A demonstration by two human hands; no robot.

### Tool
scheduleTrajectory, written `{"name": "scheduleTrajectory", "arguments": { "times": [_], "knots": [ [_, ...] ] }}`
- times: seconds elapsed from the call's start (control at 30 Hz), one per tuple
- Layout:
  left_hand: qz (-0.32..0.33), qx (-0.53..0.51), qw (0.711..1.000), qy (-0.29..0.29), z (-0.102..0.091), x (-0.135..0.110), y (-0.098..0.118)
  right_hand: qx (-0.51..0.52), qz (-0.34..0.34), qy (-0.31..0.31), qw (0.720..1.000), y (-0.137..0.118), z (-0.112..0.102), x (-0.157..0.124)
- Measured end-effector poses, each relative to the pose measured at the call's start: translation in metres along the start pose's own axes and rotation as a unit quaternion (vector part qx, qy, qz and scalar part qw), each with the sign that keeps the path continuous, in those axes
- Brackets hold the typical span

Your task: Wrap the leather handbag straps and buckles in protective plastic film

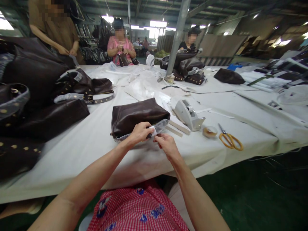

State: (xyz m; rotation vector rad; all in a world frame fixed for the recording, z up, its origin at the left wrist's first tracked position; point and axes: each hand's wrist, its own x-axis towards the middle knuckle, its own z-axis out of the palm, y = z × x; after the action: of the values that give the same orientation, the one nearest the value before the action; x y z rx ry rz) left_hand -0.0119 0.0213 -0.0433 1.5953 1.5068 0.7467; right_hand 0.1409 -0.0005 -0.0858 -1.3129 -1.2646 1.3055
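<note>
A dark brown leather bag (138, 114) lies on its side on the white-covered table in front of me. Clear plastic wrap (161, 124) shows along its near edge. My left hand (141, 131) is closed at that near edge, pinching a small white piece (153, 131) that looks like paper or foam, with something dark under the fingers. Just to the right, my right hand (167, 145) has its fingertips pinched together at the lower edge of the same white piece. What exactly sits between the right fingertips is too small to make out.
A tape dispenser (189, 115), a tape roll (209, 131) and yellow-handled scissors (230, 140) lie right of the bag. Dark bags with studded straps (48, 118) are heaped at the left. A metal post (177, 38) rises from the table's far side. Several co-workers (121, 45) are beyond.
</note>
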Motion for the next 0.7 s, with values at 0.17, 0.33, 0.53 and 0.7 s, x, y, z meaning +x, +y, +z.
{"name": "scheduleTrajectory", "arguments": {
  "times": [0.17,0.33,0.53,0.7],
  "knots": [
    [-0.010,-0.021,1.000,-0.010,-0.002,-0.002,0.002,0.021,-0.025,0.019,0.999,0.007,0.006,0.004],
    [-0.001,0.014,0.999,-0.031,-0.007,-0.004,0.006,0.067,-0.028,0.017,0.997,0.017,0.012,0.006],
    [0.024,0.057,0.998,-0.033,-0.007,-0.008,0.007,0.007,-0.054,0.051,0.997,0.025,0.012,0.007],
    [0.032,0.042,0.998,-0.027,-0.004,-0.009,0.006,-0.008,-0.095,0.094,0.991,0.028,0.011,0.008]
  ]
}}
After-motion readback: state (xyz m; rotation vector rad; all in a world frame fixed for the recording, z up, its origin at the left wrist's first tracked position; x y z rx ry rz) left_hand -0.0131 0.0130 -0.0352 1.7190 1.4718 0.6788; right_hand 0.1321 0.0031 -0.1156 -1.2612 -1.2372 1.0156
